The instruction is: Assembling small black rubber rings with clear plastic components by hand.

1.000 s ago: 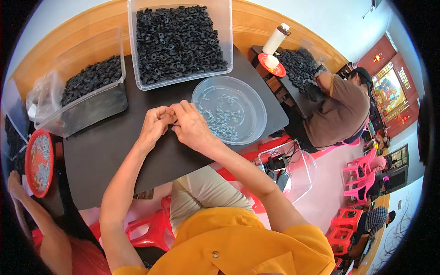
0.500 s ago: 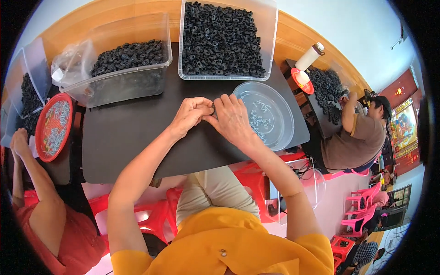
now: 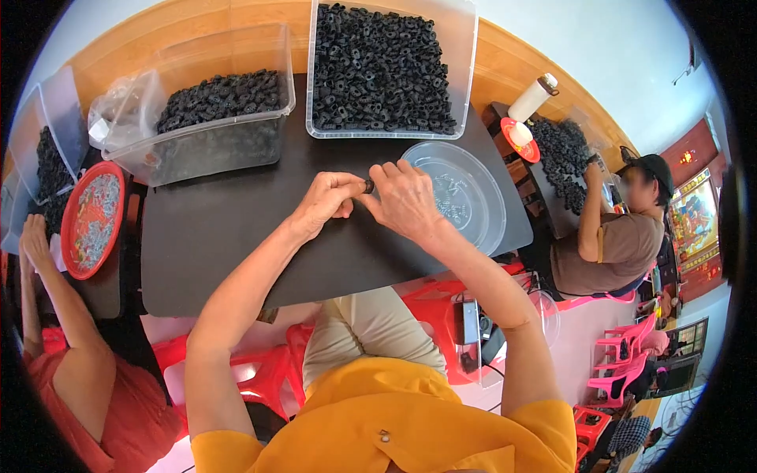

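My left hand [image 3: 325, 205] pinches a small black part [image 3: 369, 187] over the bench [image 3: 229, 236]. My right hand [image 3: 405, 199] curls close beside it, though I can't tell whether it grips anything; a clear round bowl [image 3: 490, 225] sits near that hand.

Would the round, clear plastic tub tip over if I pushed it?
Probably not: the round, clear plastic tub looks wide and low, so it might slide instead. It's likely light, since small silvery pieces cover only part of its bottom.
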`<state>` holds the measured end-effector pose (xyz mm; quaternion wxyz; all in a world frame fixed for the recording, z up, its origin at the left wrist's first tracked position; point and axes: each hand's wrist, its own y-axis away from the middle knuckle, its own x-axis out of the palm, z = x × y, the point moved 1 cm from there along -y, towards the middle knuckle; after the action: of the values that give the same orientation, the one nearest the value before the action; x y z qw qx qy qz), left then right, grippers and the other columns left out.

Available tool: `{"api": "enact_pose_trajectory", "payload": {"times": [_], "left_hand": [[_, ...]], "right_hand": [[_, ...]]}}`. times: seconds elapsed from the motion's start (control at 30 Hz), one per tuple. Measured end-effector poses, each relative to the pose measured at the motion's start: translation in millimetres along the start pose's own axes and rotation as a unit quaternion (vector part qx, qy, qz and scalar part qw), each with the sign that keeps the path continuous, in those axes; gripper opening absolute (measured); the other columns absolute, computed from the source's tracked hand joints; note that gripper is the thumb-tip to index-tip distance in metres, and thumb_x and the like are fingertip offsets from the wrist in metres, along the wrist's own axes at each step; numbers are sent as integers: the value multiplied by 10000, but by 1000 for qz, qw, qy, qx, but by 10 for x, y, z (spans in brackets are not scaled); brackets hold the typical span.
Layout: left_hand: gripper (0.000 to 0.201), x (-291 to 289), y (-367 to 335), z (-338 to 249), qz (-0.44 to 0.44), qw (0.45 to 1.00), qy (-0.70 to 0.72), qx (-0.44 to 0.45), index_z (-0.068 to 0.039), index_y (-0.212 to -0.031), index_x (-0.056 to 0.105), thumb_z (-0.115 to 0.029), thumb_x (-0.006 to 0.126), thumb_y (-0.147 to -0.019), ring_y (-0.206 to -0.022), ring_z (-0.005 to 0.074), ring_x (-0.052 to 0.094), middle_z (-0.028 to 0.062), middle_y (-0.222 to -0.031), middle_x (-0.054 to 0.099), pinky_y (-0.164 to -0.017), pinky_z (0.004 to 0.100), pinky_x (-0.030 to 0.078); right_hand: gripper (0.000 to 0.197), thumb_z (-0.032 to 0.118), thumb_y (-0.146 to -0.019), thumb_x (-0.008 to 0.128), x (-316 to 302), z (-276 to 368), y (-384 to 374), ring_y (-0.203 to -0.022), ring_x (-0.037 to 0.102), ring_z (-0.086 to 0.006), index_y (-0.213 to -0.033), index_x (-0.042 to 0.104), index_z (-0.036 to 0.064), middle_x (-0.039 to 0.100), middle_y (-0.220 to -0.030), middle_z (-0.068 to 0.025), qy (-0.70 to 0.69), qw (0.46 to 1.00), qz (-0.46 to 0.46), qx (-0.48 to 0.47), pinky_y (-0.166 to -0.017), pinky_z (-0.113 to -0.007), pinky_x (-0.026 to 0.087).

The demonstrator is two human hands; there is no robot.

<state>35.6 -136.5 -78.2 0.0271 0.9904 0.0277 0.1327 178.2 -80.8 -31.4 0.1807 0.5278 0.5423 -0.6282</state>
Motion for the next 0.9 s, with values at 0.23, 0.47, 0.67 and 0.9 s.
{"api": "enact_pose_trajectory", "payload": {"times": [0.23, 0.47, 0.67, 0.9], "left_hand": [[184, -65, -51, 82, 17, 1000, -9, 18, -14, -774, 642, -181, 592, -833, -496, 47, 432, -6, -574, 514, -449, 206, 314], [187, -51, -46, 70, 7, 999, -36, 8, -7, -767, 646, -176, 598, -831, -494, 53, 427, -2, -562, 509, -448, 209, 316], [182, -52, -46, 99, 5, 998, -64, 11, 8, -781, 662, -162, 607, -816, -487, 54, 428, 1, -558, 515, -443, 212, 320], [184, -43, -49, 102, -7, 997, -75, 14, 6, -789, 665, -167, 606, -815, -489, 55, 439, 0, -557, 518, -448, 211, 336]], "right_hand": [[307, 314, -696, 684, 17, -25, 27, -699, 559, -237, -734, 513, 62, 550, -686, -78, -19, 999, 29, 3, -596, -346, 463], [298, 315, -714, 669, 29, -40, 23, -684, 566, -238, -705, 522, 57, 559, -662, -87, -31, 999, 21, -11, -564, -345, 478], [260, 273, -734, 654, 65, -32, 58, -668, 572, -243, -692, 520, 54, 557, -650, -93, -43, 998, 33, -31, -535, -342, 480], [225, 234, -760, 629, 79, 3, 69, -652, 576, -241, -707, 508, 52, 550, -647, -95, -15, 997, 58, -38, -530, -345, 478]]}}
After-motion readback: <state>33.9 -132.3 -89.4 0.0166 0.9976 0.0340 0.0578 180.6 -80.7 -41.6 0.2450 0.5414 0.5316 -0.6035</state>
